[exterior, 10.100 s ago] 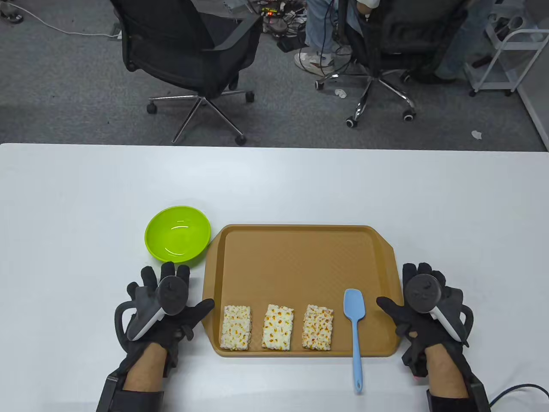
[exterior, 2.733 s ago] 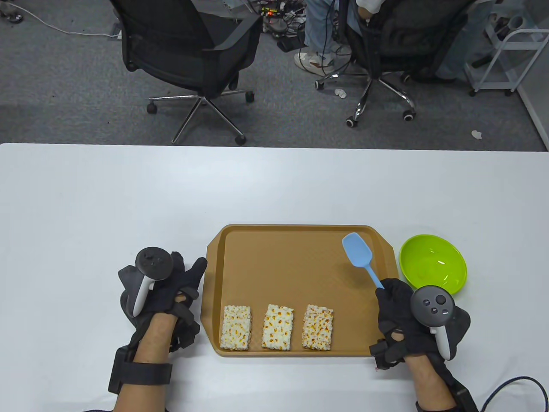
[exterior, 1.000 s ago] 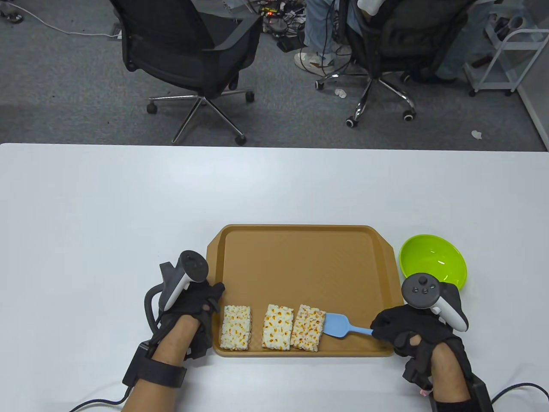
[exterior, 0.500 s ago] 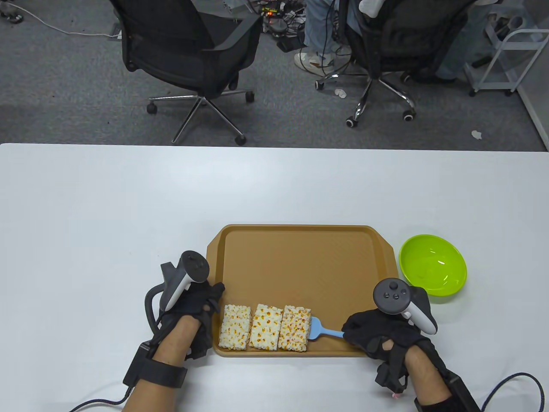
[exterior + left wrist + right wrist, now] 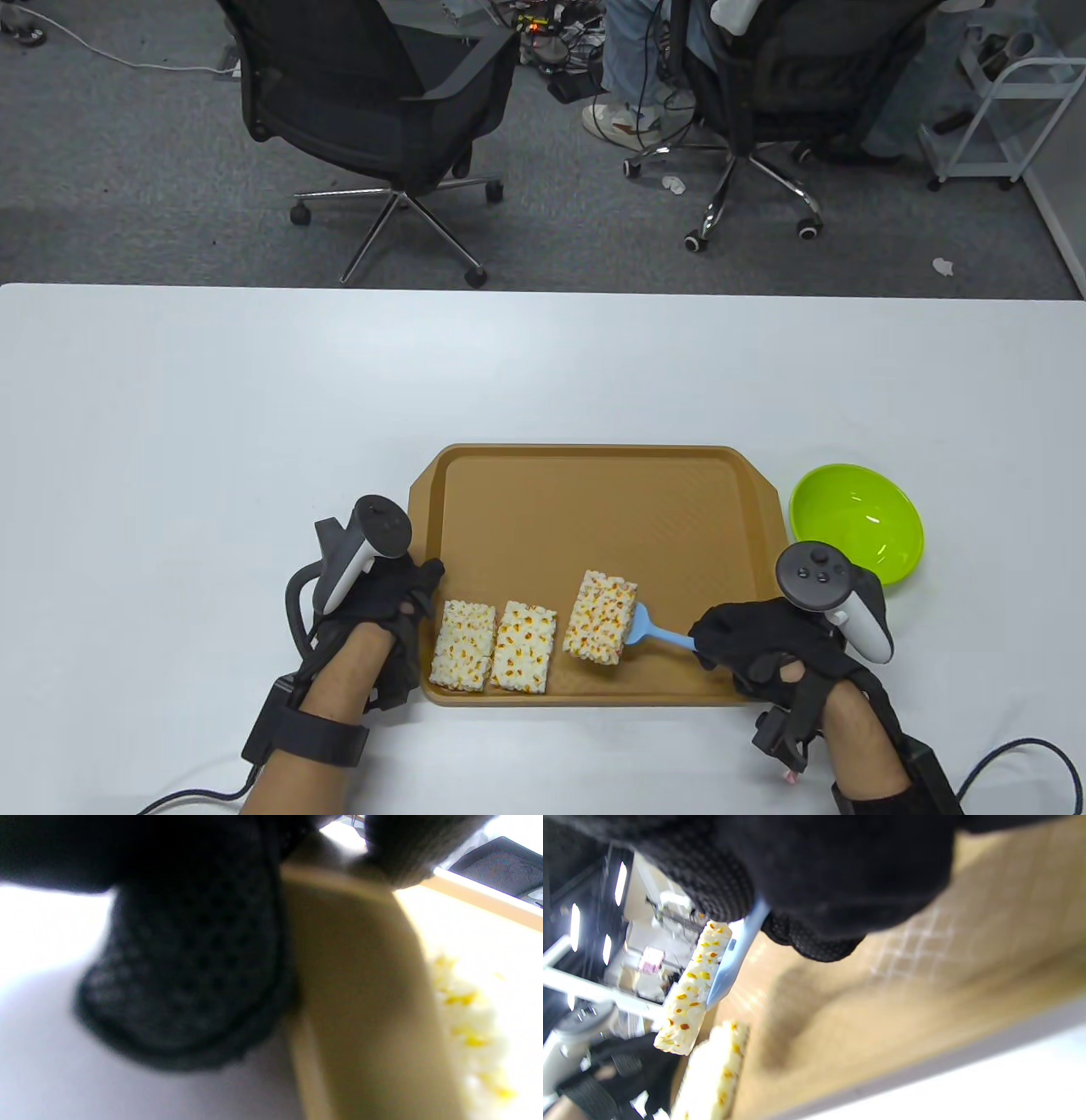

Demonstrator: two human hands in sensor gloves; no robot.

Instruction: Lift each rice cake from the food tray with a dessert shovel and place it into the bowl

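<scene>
Rice cake lift, first of three, read from 9 o'clock to 3 o'clock across the counter [image 5: 170, 407]. At 9 o'clock of the food tray [image 5: 594, 492], the left hand [image 5: 373, 594] braces the tray's rim: its fingers press the edge, and whether any curl under it cannot be told. Just inside that rim lie two rice cakes, the left rice cake [image 5: 463, 645] and the middle rice cake [image 5: 524, 647], touching side by side at the tray's 7 o'clock corner. Half a second earlier all three cakes were packed together there, shoved leftward by the blade; now the lifted rice cake [image 5: 601, 628] rides clear of its neighbours on the blue dessert shovel [image 5: 653, 630], and the right wrist view shows it raised off the tray floor on the blade. The right hand [image 5: 764, 645] holds the shovel's handle, fingers curled round it. At 3 o'clock, just beside the tray's right rim, the green bowl [image 5: 857, 522] stands empty. The scoop has therefore succeeded; what remains for this cake is, by judgement, a level carry rightward over the rim, since the cake overhangs the narrow blade and could slide off.
</scene>
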